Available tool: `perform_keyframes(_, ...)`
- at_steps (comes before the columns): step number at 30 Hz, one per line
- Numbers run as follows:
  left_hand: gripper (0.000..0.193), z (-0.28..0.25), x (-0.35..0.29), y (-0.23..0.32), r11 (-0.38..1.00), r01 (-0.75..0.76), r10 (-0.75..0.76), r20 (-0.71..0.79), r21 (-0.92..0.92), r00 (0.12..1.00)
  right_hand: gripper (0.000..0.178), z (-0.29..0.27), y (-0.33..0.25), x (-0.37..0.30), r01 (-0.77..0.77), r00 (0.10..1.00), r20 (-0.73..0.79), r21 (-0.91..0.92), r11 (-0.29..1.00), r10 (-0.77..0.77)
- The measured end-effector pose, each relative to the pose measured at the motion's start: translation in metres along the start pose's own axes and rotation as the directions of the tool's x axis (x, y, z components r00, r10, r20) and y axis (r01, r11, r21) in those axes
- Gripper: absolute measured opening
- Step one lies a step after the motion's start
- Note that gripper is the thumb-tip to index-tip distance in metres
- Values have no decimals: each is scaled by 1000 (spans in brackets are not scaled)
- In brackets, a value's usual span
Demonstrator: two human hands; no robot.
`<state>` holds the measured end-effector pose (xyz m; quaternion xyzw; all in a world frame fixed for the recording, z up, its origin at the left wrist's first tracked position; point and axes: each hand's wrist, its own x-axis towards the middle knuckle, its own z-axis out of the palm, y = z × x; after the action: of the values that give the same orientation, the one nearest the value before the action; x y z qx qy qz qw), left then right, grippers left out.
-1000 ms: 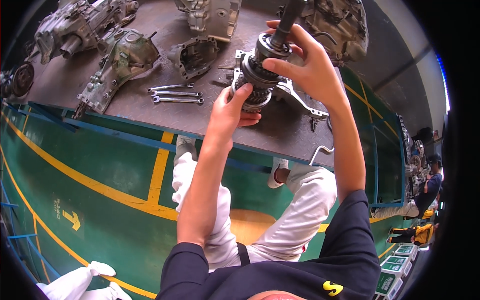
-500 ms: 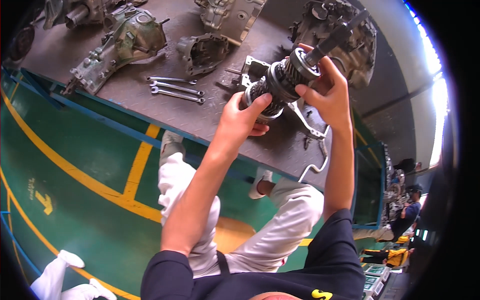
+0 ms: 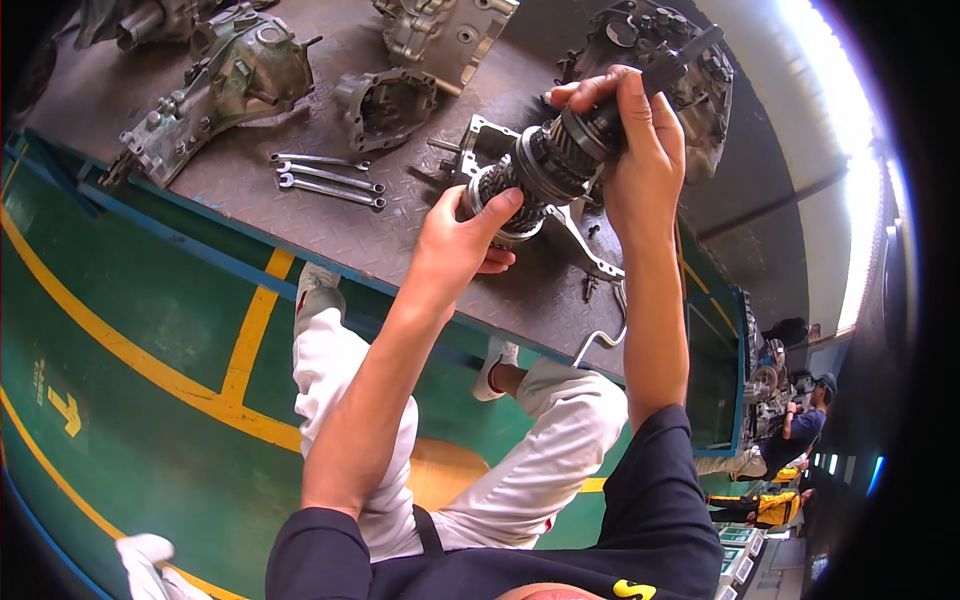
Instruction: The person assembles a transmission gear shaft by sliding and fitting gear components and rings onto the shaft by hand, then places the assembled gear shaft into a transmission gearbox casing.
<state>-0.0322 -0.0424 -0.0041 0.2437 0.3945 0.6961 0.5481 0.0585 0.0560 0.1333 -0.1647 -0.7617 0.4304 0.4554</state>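
Note:
A gearbox shaft with gears is held up at a slant over the bench, its bare dark end pointing to the far right. Around the lower gear at its near end, my left hand is closed, thumb on top. My right hand grips the upper end, fingers wrapped over the bearing area where the bare shaft comes out. Under the gears, partly hidden by them, lies an open grey metal housing with a flat flange.
Three wrenches lie left of my hands. Beyond are a bell-shaped casting, a large greenish gearbox case, a block-like housing and a bigger casing. A bent metal rod lies by the bench's near edge. People work far right.
My right hand has shifted up the shaft, from the side of the top bearing to a grip over its end. My left hand keeps its hold. The whole view has slid slightly.

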Motion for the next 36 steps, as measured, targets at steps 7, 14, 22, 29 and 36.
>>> perform_keyframes(7,52,3,-7,4,999,34,-34,7,1,999,30,-27,-61,24,209,963,-224,279,937,-148)
perform_keyframes(14,51,-2,-12,6,999,38,-38,-14,2,999,25,-58,-34,10,-36,993,-56,677,735,101)
perform_keyframes(22,50,0,-17,18,998,51,-51,-11,31,999,28,-64,1,-15,-139,805,-278,771,622,525)
perform_keyframes(29,60,-7,-21,17,997,66,-64,-30,43,997,17,-66,18,-28,-62,799,-316,803,592,512)
perform_keyframes(36,71,-9,-20,17,999,39,-38,-32,21,999,20,-63,17,-42,4,849,-421,609,793,319)
